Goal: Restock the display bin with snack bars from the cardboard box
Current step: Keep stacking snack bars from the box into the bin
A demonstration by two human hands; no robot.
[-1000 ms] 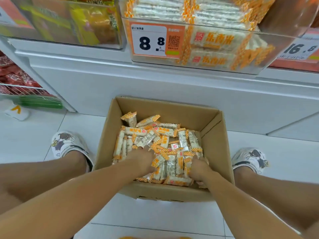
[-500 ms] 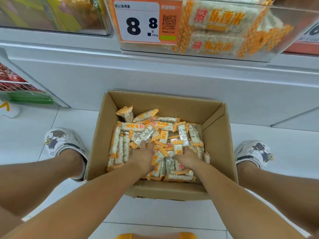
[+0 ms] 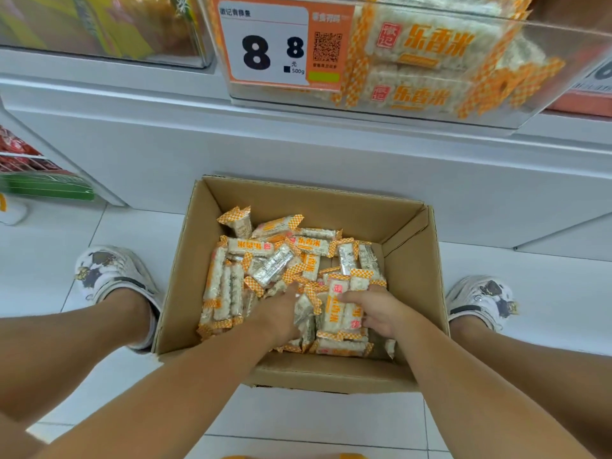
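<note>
My right hand point(image 3: 381, 313) has just closed around snack bars point(image 3: 341, 309) inside the cardboard box point(image 3: 414, 276), left hand point(image 3: 278, 316) pressing flat beside it, so lifting comes next.

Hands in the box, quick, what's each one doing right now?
Left hand: fingers pushed into the snack bars; grip cannot be told.
Right hand: fingers curled round a few snack bars.

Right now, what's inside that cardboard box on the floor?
The cardboard box holds a loose heap of orange-and-white wrapped snack bars, with both hands in it. The heap covers most of the box's bottom.
</note>
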